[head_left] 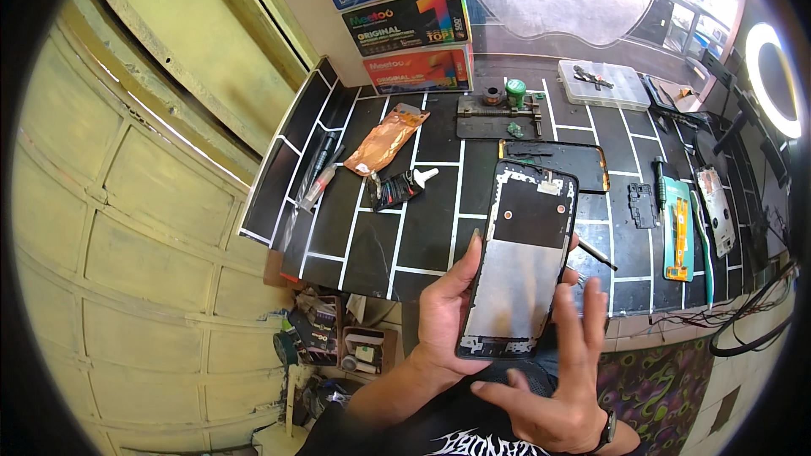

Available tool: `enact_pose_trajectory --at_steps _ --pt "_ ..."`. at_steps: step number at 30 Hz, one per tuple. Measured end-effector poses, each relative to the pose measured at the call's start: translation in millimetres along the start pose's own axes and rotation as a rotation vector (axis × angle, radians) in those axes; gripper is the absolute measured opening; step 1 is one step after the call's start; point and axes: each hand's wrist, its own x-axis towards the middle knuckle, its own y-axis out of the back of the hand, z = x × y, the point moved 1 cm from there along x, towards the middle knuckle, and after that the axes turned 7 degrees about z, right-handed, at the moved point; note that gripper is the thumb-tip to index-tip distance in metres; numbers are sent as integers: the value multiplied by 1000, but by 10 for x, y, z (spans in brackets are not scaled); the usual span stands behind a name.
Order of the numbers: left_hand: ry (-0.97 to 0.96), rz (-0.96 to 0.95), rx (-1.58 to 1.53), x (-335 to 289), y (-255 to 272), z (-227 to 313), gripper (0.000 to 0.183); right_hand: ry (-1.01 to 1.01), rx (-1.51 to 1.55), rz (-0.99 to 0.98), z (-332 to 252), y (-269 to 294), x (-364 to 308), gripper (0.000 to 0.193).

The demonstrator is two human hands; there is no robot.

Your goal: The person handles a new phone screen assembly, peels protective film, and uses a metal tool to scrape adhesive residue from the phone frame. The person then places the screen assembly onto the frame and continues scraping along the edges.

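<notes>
A phone frame (517, 279), black at the rim with a silver metal plate and a dark upper area, is held tilted above the near part of the bench. My left hand (443, 321) grips it along its lower left side, thumb on the left edge; some fingertips show past the right edge. My right hand (562, 397) is beside the frame's lower right corner, fingers apart, with nothing seen in it. Partly behind the frame lies a dark phone part with orange edges (591, 167). A thin black rod-like tool (598, 255) lies just right of the frame.
On the black tiled bench are a copper-coloured pouch (387, 142), a black tube with a white nozzle (397, 192) and a metal clamp holder (473, 127). To the right are a screwdriver (659, 176), an orange flex cable (679, 236) and a clear box (625, 89). A ring light (751, 76) stands beyond.
</notes>
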Motion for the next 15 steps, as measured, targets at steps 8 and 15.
enact_pose_trajectory --at_steps 8,15 --pt "9 -156 -83 43 -71 -6 80 -196 -107 132 28 -61 -267 26" --pt "-183 -66 213 -24 -200 -65 80 -235 -70 105 -49 -243 -255 24"
